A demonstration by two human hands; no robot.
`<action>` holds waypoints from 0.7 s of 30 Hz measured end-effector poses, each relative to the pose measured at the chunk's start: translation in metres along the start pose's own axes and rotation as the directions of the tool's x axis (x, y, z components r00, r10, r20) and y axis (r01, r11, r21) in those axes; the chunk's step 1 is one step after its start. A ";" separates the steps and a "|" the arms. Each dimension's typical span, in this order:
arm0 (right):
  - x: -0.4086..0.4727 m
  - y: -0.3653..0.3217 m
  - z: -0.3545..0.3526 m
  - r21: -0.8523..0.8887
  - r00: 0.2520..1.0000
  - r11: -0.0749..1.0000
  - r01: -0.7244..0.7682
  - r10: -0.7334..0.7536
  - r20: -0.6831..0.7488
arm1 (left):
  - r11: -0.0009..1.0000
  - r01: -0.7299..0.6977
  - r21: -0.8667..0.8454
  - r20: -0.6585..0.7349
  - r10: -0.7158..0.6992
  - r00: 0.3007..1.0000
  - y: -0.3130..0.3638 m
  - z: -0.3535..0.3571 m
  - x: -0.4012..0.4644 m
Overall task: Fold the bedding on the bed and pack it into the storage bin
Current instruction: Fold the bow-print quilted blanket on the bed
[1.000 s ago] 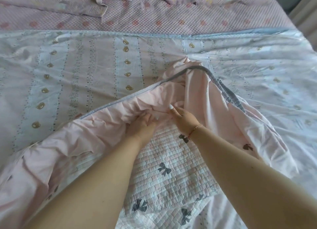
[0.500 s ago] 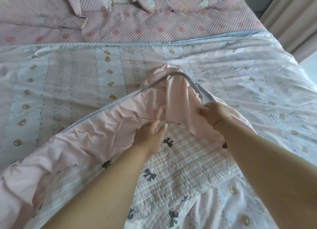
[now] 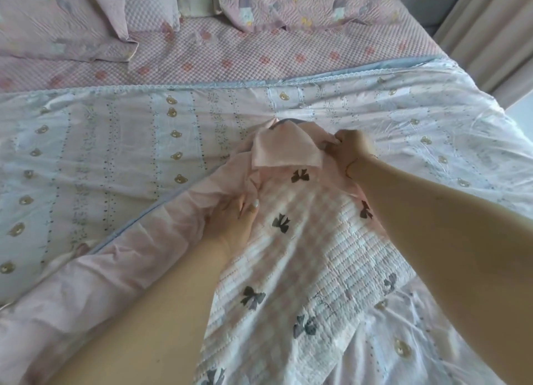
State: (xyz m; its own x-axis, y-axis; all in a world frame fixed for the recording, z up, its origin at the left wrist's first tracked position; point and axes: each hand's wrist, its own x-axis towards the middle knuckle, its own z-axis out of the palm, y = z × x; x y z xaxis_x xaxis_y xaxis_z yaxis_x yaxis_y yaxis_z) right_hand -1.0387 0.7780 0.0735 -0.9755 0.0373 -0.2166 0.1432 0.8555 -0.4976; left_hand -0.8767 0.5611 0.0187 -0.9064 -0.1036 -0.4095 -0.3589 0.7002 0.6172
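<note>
The right hand [image 3: 350, 147] has moved out toward one o'clock, gripping the pink cover [image 3: 285, 151] at its corner. The left hand [image 3: 233, 217] pinches pink fabric beside the bow-print quilt [image 3: 302, 240], which is more exposed, so unsheathing likely precedes folding.

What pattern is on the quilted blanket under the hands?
Pink-and-white check with dark grey bows, on the quilted blanket; head view, the only one.

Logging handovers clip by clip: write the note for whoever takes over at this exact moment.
Left hand: fingers grip the pink cover fabric beside the bow-print quilt.
Right hand: fingers pinch the cover's bunched corner.
Both lie on the bear-print sheet on the bed.
Done: nothing folded yet.
Left: fold everything and pack it; no storage bin in view.
</note>
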 end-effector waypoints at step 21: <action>-0.178 0.091 -0.011 0.122 0.926 0.987 -0.108 0.144 -0.348 | 0.952 -0.284 0.113 0.042 0.281 0.959 0.056 0.060 -0.126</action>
State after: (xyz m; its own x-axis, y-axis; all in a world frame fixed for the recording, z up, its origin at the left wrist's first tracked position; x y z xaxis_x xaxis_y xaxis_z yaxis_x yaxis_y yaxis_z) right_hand -0.8543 0.8549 0.0758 -0.9411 0.3375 0.0196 0.2668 0.7771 -0.5700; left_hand -0.7691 0.6558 0.0643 -0.9604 0.1271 -0.2478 -0.0594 0.7759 0.6281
